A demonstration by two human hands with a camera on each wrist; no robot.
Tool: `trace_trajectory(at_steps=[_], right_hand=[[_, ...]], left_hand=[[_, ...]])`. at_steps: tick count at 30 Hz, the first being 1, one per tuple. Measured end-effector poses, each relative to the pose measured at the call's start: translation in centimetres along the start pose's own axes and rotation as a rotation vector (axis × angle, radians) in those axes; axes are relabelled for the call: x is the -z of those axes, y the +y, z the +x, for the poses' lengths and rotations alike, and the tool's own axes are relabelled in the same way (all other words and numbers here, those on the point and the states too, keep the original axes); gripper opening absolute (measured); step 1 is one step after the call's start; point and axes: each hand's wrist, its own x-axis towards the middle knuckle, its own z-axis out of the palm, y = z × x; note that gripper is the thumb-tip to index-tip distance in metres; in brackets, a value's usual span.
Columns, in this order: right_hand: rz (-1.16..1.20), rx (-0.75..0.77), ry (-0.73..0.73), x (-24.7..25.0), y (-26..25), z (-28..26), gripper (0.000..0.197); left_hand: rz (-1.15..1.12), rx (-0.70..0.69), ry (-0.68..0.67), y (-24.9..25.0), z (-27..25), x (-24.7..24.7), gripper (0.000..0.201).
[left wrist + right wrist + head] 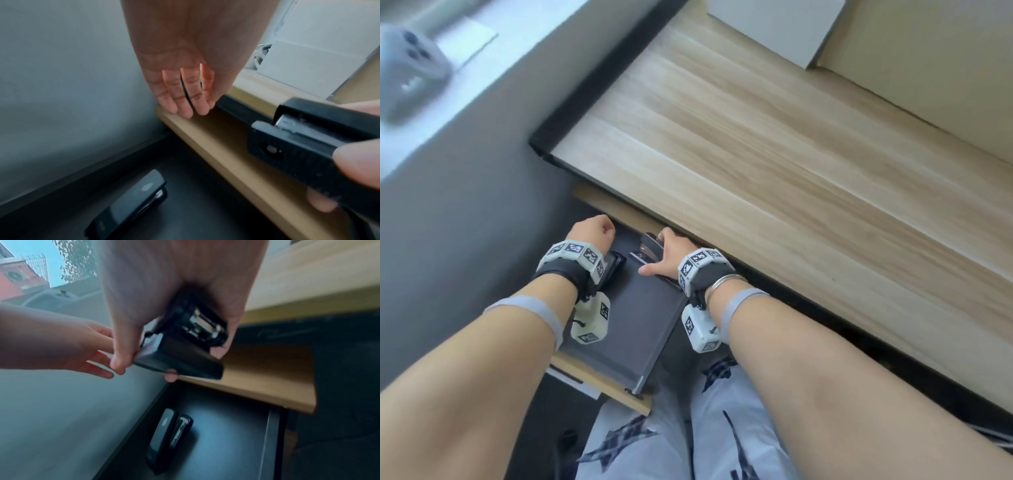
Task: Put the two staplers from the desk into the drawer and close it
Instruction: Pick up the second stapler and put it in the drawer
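At the far left of the head view a blurred grey device (409,73) sits on a pale ledge, well apart from the work. Moving right, my left hand (594,231) is at the drawer's (643,318) back left corner; in the left wrist view its fingers (180,97) are straight and relaxed, tips touching the wooden edge, holding nothing. Just below it, low in that view, the first stapler (131,206) already lies on the dark drawer floor, near the left wall.

Next to the right, my right hand (667,257) grips the second stapler (185,344), thumb on one side and fingers (222,352) curled round the other. It hangs over the back of the open drawer, close under the tabletop (774,144) edge, not yet set down.

I judge one placement and the closing are left. The risks I see:
- The held stapler is tilted and close under the tabletop edge; lifting while reaching in could knock it against the edge and loosen my grip.
- Letting go from this height could send it onto the first stapler or make it bounce.
- My left fingertips are at the back edge; pushing the drawer shut before pulling them clear could pinch them.
- A stapler left standing high might catch on closing, though I cannot tell the clearance.
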Motion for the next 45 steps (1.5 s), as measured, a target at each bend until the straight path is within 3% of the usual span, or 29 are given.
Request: trace_trajectory(at_steps=[6, 12, 20, 21, 27, 34, 41, 45], right_hand=[[0.000, -0.221, -0.045, -5.7, 0.2, 3.8, 0.063], [0.206, -0.446, 0.037, -9.6, 1.3, 7.4, 0.055], [0.277, -0.569, 0.110, -13.0, 3.0, 9.9, 0.059], [0.298, -0.621, 0.085, -15.3, 3.7, 13.0, 0.060], [0.298, -0.652, 0.192, -16.2, 3.6, 13.1, 0.052], [0.329, -0.663, 0.204, -18.1, 3.7, 14.1, 0.048], [0.351, -0.640, 0.111, -16.5, 3.4, 13.1, 0.047], [0.241, -0.578, 0.068, -14.4, 3.4, 11.2, 0.040]], left_hand=[[0.016, 0.067, -0.084, -5.4, 0.7, -2.6, 0.025], [-0.003, 0.116, -0.130, -8.9, 1.9, -6.3, 0.025], [-0.059, 0.148, -0.167, -10.7, 3.0, -9.1, 0.023], [-0.026, 0.174, -0.193, -12.1, 5.6, -11.0, 0.022], [-0.037, 0.157, -0.167, -12.8, 6.0, -11.1, 0.018], [-0.024, 0.161, -0.196, -14.0, 6.1, -12.2, 0.020], [-0.033, 0.194, -0.203, -14.3, 4.7, -12.0, 0.019], [-0.026, 0.223, -0.198, -14.3, 3.2, -11.4, 0.017]])
